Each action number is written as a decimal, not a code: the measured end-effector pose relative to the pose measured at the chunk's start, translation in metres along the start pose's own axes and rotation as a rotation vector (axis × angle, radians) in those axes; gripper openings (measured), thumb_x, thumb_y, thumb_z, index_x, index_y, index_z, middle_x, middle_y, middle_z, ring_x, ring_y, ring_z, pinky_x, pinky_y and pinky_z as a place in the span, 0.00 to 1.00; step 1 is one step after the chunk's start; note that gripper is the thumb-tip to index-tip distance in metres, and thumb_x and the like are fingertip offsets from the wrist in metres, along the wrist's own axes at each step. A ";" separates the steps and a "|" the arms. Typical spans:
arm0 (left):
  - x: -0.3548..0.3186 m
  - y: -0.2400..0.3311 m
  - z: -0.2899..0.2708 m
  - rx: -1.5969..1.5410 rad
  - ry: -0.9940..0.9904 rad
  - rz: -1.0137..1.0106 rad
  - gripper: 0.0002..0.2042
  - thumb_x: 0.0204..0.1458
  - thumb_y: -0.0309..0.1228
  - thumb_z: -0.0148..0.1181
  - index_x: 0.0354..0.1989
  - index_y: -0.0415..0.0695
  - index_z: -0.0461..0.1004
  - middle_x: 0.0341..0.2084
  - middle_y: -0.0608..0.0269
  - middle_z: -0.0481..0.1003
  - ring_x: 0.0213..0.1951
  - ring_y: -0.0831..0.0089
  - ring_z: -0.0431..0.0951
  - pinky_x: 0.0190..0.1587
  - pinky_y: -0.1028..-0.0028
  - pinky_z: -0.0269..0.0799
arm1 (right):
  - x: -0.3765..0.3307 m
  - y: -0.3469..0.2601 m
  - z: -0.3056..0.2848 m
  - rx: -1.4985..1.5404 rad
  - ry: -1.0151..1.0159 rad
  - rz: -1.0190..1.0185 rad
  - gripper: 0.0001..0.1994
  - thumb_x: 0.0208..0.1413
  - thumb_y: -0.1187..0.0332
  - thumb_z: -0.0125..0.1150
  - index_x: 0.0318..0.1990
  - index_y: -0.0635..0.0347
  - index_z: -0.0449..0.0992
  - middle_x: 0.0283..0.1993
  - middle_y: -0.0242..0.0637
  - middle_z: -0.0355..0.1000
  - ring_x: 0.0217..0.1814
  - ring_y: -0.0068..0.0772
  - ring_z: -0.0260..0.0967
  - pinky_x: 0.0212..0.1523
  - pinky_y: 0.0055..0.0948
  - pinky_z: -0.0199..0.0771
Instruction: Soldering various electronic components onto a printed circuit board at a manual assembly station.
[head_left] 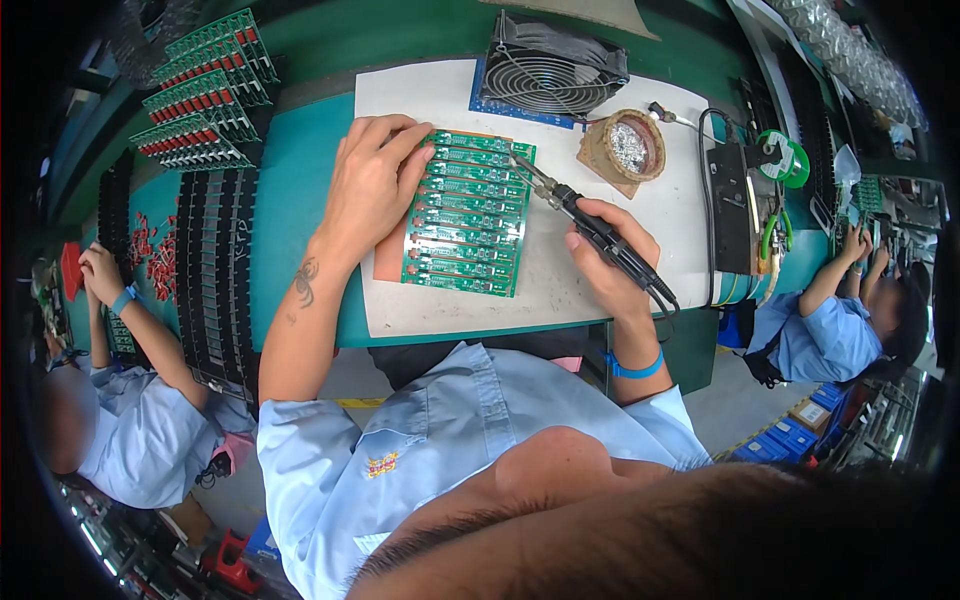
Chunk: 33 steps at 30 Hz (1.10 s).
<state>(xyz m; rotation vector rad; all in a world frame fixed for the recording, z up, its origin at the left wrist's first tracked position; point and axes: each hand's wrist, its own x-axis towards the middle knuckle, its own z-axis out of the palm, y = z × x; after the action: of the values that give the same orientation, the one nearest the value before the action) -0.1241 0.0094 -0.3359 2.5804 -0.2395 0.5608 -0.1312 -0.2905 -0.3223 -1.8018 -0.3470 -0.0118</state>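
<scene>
A green circuit board panel (466, 215), made of several narrow strips, lies on a white sheet (590, 270) in front of me. My left hand (375, 180) has thumb and fingers closed on its upper left edge. In my right hand (618, 258) is a black-handled soldering iron (607, 235), held like a pen. Its metal tip points up and left, close to the panel's upper right edge; whether it touches cannot be made out. Something flat and orange-brown (390, 258) shows under the panel's left side.
Beyond the panel stand a black fan (555, 68) and a round pot of silvery bits (632, 146). At right are a black stand (735, 205), green solder spool (785, 160) and green-handled pliers (768, 240). Black racks (215, 270) and upright boards (205, 95) stand left. Co-workers sit on both sides.
</scene>
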 end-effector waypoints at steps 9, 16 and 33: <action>0.001 0.007 -0.004 -0.020 0.013 -0.018 0.09 0.58 0.30 0.64 0.44 0.40 0.81 0.45 0.60 0.78 0.47 0.64 0.73 0.52 0.68 0.71 | -0.013 0.002 -0.018 -0.071 0.040 -0.106 0.22 0.48 0.79 0.70 0.53 0.67 0.78 0.40 0.41 0.80 0.38 0.28 0.76 0.42 0.23 0.75; -0.003 0.014 -0.008 0.230 -0.031 -0.042 0.07 0.61 0.32 0.63 0.37 0.41 0.76 0.36 0.59 0.75 0.42 0.68 0.71 0.46 0.72 0.68 | -0.023 0.023 -0.020 0.039 0.445 -0.046 0.25 0.50 0.79 0.69 0.58 0.65 0.74 0.46 0.41 0.76 0.39 0.26 0.70 0.43 0.23 0.73; 0.047 -0.057 -0.069 -0.888 0.308 -0.585 0.11 0.68 0.38 0.56 0.38 0.43 0.68 0.28 0.66 0.68 0.30 0.78 0.72 0.33 0.77 0.73 | -0.025 0.023 -0.028 0.111 0.359 -0.052 0.22 0.55 0.78 0.66 0.59 0.65 0.74 0.47 0.43 0.77 0.42 0.26 0.72 0.50 0.22 0.73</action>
<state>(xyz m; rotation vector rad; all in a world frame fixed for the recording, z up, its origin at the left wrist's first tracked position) -0.0899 0.0897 -0.2847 1.5639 0.3074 0.4683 -0.1444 -0.3273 -0.3415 -1.6417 -0.1343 -0.3418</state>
